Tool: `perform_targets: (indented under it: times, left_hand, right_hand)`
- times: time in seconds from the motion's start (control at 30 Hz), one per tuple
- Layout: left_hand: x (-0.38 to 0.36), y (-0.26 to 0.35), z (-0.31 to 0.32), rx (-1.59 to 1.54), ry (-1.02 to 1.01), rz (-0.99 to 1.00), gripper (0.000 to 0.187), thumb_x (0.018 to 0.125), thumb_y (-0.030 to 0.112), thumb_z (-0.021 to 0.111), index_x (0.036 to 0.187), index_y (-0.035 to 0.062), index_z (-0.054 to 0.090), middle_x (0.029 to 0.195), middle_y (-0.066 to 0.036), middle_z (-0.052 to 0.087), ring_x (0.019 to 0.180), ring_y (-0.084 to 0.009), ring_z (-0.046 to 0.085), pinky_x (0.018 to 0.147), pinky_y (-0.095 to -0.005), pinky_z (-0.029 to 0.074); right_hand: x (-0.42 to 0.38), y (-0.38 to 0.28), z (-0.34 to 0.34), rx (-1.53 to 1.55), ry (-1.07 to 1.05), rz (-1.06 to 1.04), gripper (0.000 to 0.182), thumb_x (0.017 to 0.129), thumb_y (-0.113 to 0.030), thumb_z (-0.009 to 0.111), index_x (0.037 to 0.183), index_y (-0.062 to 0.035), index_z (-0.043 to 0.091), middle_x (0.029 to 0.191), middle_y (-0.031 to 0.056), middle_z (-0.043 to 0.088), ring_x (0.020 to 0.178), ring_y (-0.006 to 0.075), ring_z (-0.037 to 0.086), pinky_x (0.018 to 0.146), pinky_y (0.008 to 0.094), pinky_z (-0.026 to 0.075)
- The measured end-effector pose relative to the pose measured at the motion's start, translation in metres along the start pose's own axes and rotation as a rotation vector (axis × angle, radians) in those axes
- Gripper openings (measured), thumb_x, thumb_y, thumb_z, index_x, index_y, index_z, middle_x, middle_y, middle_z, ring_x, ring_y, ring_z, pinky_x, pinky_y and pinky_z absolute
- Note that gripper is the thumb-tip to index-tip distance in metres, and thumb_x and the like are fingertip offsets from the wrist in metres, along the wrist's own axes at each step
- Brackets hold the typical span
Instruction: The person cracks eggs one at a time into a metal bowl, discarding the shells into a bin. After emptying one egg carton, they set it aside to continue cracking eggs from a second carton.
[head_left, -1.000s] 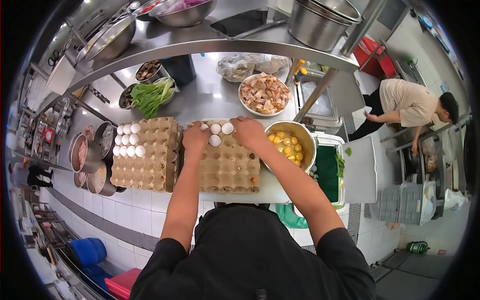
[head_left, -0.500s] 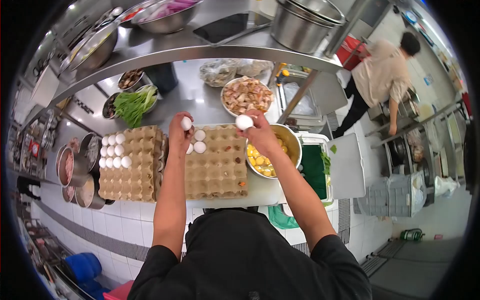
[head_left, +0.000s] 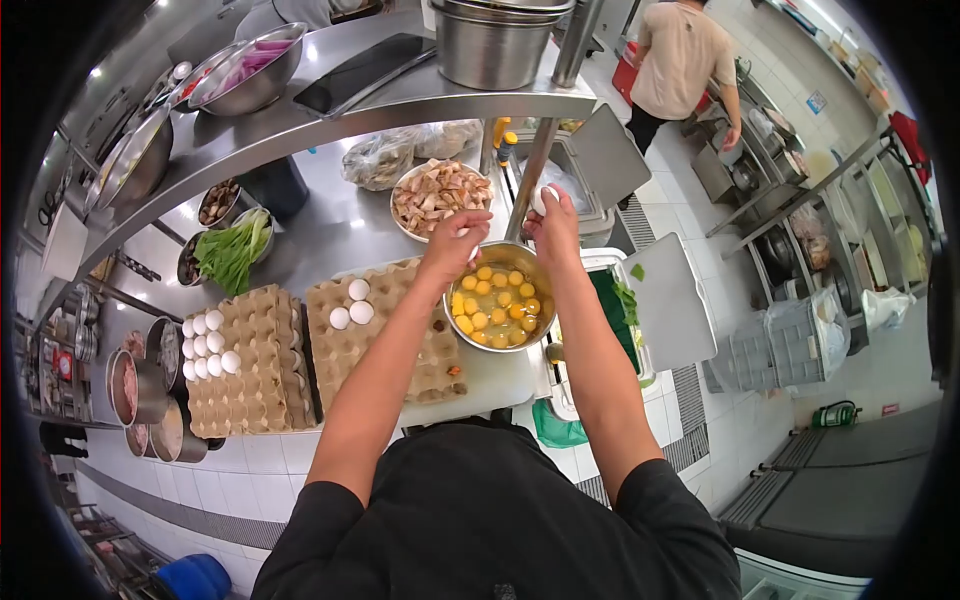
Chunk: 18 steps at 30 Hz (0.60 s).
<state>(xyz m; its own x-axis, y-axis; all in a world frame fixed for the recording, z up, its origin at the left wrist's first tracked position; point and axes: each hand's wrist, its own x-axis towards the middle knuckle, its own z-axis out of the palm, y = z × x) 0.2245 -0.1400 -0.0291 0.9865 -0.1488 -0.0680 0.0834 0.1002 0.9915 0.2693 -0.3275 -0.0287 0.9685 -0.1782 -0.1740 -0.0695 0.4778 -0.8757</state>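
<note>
both hands (head_left: 557, 230) grip an egg (head_left: 543, 201) each, open room between, by the far edge of the bowl (head_left: 541, 273).

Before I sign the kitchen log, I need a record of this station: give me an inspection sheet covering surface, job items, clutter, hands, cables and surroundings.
Surface: steel counter, white board at the front.
Job items: bowl holds many yolks; right tray shows three eggs; left tray stack holds more.
Clutter: chopped meat, greens and plastic bags behind; tablet on the shelf.
Hands: left grips an egg, partly hidden, cracked or whole unclear; right grips another; both near the bowl.
Cables: nothing seen.
Surroundings: another person at upper right; crates on the right.
</note>
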Motion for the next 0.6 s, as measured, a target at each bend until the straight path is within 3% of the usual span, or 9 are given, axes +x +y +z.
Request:
perform_targets:
  times: [0.07, 0.13, 0.17, 0.2, 0.27, 0.43, 0.53, 0.57, 0.6]
  left_hand:
    - [0.004, -0.001, 0.008, 0.023, -0.036, 0.029, 0.035, 0.09, 0.019, 0.068, 0.123, 0.0091, 0.066, 0.104, -0.001, 0.064, 0.063, -0.0079, 0.058, 0.051, -0.0228, 0.046]
    - [0.003, 0.009, 0.016, 0.255, -0.111, 0.2, 0.043, 0.09, 0.014, 0.068, 0.133, 0.0104, 0.061, 0.107, -0.002, 0.066, 0.071, -0.0063, 0.057, 0.059, -0.022, 0.049]
    - [0.001, 0.015, 0.018, 0.348, -0.132, 0.285, 0.045, 0.088, 0.012, 0.069, 0.132, 0.012, 0.063, 0.106, -0.001, 0.067, 0.08, -0.0062, 0.059, 0.07, -0.0222, 0.051]
    - [0.004, 0.016, 0.017, 0.348, -0.134, 0.284, 0.045, 0.088, 0.012, 0.069, 0.132, 0.012, 0.063, 0.106, -0.001, 0.067, 0.08, -0.0062, 0.059, 0.07, -0.0222, 0.051]
    - [0.007, 0.017, 0.014, 0.401, -0.378, 0.145, 0.043, 0.085, 0.012, 0.071, 0.128, 0.0094, 0.066, 0.106, -0.002, 0.07, 0.086, -0.0079, 0.063, 0.078, -0.0248, 0.051]
    - [-0.011, 0.009, 0.012, 0.539, -0.267, 0.182, 0.038, 0.079, 0.015, 0.071, 0.116, 0.0079, 0.071, 0.101, -0.009, 0.074, 0.09, -0.018, 0.069, 0.083, -0.0309, 0.053]
    - [-0.017, -0.003, 0.008, 0.569, -0.238, 0.248, 0.039, 0.078, 0.009, 0.068, 0.117, 0.0052, 0.068, 0.104, -0.008, 0.072, 0.093, -0.0174, 0.068, 0.084, -0.0303, 0.052]
    - [-0.017, -0.008, 0.005, 0.569, -0.235, 0.246, 0.039, 0.078, 0.009, 0.068, 0.117, 0.0052, 0.068, 0.104, -0.008, 0.072, 0.093, -0.0174, 0.068, 0.084, -0.0303, 0.052]
    - [-0.019, -0.01, 0.003, 0.643, -0.215, 0.377, 0.04, 0.078, 0.009, 0.067, 0.118, 0.0068, 0.068, 0.107, -0.008, 0.071, 0.096, -0.0212, 0.068, 0.086, -0.0319, 0.052]
  right_hand:
    - [-0.011, -0.008, -0.011, 0.026, -0.092, 0.036, 0.037, 0.102, -0.021, 0.054, 0.136, -0.0102, 0.046, 0.098, 0.0053, 0.06, 0.068, 0.0148, 0.058, 0.06, 0.03, 0.051]
    - [-0.032, -0.012, -0.019, 0.051, -0.182, 0.079, 0.035, 0.102, -0.019, 0.054, 0.135, -0.009, 0.048, 0.096, 0.0051, 0.061, 0.068, 0.0145, 0.058, 0.061, 0.0292, 0.052]
    - [-0.043, -0.013, -0.021, 0.003, -0.249, 0.138, 0.032, 0.103, -0.019, 0.054, 0.133, -0.0078, 0.051, 0.094, 0.0046, 0.062, 0.068, 0.0138, 0.058, 0.061, 0.0281, 0.051]
    - [-0.054, -0.015, -0.024, -0.045, -0.317, 0.195, 0.03, 0.103, -0.019, 0.054, 0.13, -0.0065, 0.053, 0.092, 0.0042, 0.064, 0.069, 0.0131, 0.059, 0.062, 0.027, 0.051]
    - [-0.063, -0.013, -0.029, -0.106, -0.368, 0.224, 0.029, 0.102, -0.02, 0.056, 0.127, -0.0049, 0.058, 0.094, 0.0045, 0.064, 0.068, 0.0122, 0.058, 0.063, 0.0255, 0.052]
    - [-0.068, -0.001, -0.038, -0.269, -0.51, 0.266, 0.032, 0.103, -0.022, 0.057, 0.129, -0.0042, 0.06, 0.091, 0.0009, 0.063, 0.068, 0.0088, 0.058, 0.059, 0.0241, 0.051]
    - [-0.069, -0.002, -0.036, -0.426, -0.557, 0.216, 0.037, 0.1, -0.025, 0.061, 0.129, -0.0022, 0.061, 0.089, 0.0015, 0.063, 0.07, 0.0082, 0.059, 0.06, 0.024, 0.051]
    - [-0.07, -0.003, -0.036, -0.612, -0.566, 0.133, 0.038, 0.099, -0.025, 0.063, 0.128, -0.002, 0.062, 0.089, 0.0023, 0.064, 0.069, 0.0083, 0.06, 0.06, 0.024, 0.051]
    - [-0.071, -0.005, -0.036, -0.798, -0.571, 0.048, 0.039, 0.097, -0.026, 0.065, 0.128, -0.0018, 0.062, 0.089, 0.003, 0.065, 0.068, 0.0084, 0.06, 0.06, 0.024, 0.051]
